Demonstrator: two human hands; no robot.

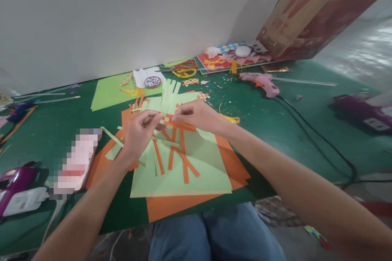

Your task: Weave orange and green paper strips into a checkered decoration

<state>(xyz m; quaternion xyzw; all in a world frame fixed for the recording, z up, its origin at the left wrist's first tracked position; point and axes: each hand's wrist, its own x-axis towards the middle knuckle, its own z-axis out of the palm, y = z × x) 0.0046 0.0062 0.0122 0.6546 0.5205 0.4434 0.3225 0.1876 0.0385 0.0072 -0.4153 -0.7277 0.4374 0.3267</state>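
Note:
Both hands meet over a small woven piece of orange and pale green paper strips [166, 119]. My left hand [139, 130] pinches its left edge between thumb and forefinger. On the other side, my right hand [199, 116] is closed with its fingertips at the piece's right edge. Uncut ends of pale green strips [170, 94] fan upward behind it. Beneath lie pale green sheets [196, 171] with loose orange strips [185, 163] scattered on top. Orange sheets [183, 206] stick out from under the green ones.
A pink glue gun [260, 82] with a black cable lies at the right. Yellow-handled scissors [183, 73] and a round tin [152, 82] are at the back. A phone [76, 161] and a purple device [18, 183] sit left. A cardboard box [306, 12] stands back right.

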